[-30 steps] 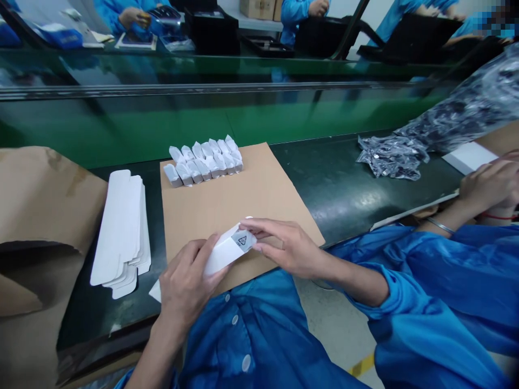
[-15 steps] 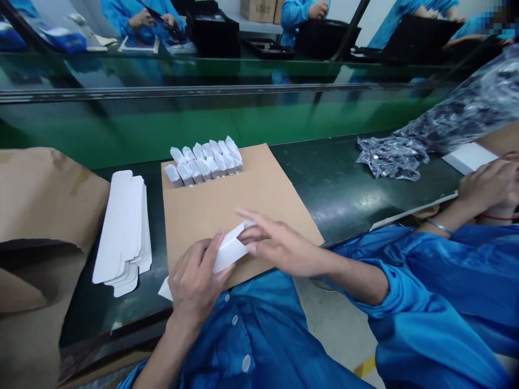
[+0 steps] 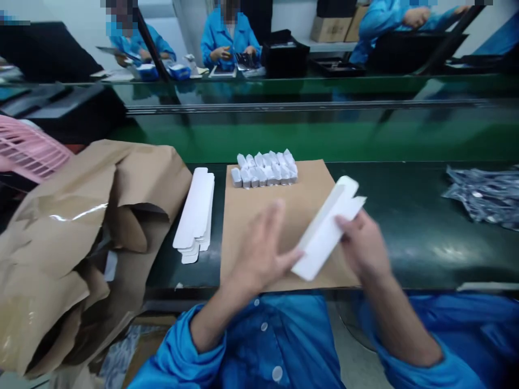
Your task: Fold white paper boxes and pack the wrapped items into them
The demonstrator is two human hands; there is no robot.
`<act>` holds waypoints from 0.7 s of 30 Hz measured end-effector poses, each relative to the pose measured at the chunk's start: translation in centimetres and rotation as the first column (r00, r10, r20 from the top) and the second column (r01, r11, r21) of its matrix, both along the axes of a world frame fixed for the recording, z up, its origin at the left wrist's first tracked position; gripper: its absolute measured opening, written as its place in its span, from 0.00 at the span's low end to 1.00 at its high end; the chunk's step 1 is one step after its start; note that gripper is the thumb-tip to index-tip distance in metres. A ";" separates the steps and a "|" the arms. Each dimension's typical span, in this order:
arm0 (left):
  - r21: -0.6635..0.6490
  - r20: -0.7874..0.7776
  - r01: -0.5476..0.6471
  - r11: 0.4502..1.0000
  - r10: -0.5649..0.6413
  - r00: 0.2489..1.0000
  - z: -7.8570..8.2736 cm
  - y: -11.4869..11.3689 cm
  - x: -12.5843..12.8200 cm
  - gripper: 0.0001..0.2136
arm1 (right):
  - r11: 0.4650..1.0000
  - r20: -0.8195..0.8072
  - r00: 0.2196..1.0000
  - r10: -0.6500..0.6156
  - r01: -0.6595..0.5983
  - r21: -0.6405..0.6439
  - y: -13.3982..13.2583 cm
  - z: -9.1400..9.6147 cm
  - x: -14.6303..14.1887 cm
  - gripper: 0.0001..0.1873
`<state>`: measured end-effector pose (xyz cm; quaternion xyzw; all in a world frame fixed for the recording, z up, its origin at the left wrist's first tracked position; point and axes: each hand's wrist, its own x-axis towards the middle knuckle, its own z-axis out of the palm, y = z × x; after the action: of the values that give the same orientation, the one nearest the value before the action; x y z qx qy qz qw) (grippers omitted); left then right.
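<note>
My right hand (image 3: 363,246) grips a long white folded carton (image 3: 326,229), tilted up over the brown cardboard sheet (image 3: 279,237). My left hand (image 3: 263,246) is blurred, its fingers spread, with the thumb near the carton's lower end. At the sheet's far edge lie two rows of small white wrapped pieces (image 3: 264,169). A stack of flat white carton blanks (image 3: 195,213) lies on the dark bench left of the sheet.
A crumpled brown paper bag (image 3: 85,232) fills the left. A pink basket (image 3: 28,151) is far left. Clear plastic bags (image 3: 484,194) lie at the right. A green conveyor (image 3: 284,129) runs behind, with other people in blue at work beyond it.
The view has swung left. The carton has passed from my left hand into my right hand and is raised off the sheet. My left hand has opened and moves, blurred.
</note>
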<state>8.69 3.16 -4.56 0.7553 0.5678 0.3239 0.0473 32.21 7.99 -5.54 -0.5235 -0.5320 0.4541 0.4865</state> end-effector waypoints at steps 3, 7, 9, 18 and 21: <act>-0.107 -0.105 -0.549 0.829 0.540 0.835 0.3 1.9 -6.8 0.41 | 0.993 0.346 0.934 -0.089 0.112 -0.048 4.9 0.2 6.4 0.22; -0.323 -0.275 -0.674 0.665 0.615 0.739 -0.3 3.3 -12.7 0.36 | 0.968 0.576 0.785 -0.227 0.246 0.047 7.6 1.5 10.3 0.25; -0.321 -0.264 -0.688 0.651 0.636 0.725 -0.7 3.4 -13.0 0.33 | 0.930 0.634 0.679 -0.369 0.274 0.247 6.5 2.0 8.2 0.32; -0.154 -0.170 -0.746 0.648 0.727 0.666 -0.3 2.0 -11.1 0.32 | 0.869 0.520 0.779 0.350 -0.477 0.130 -1.8 1.7 -11.1 0.29; -0.147 -0.095 -0.745 0.651 0.740 0.665 -0.1 1.9 -12.1 0.32 | 0.842 0.464 0.770 0.438 -0.532 0.087 -2.0 1.5 -13.1 0.30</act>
<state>-3.37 5.04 -4.65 0.4542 0.8533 0.2542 -0.0316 19.08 5.99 -4.04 -0.3983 -0.7880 0.3793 0.2766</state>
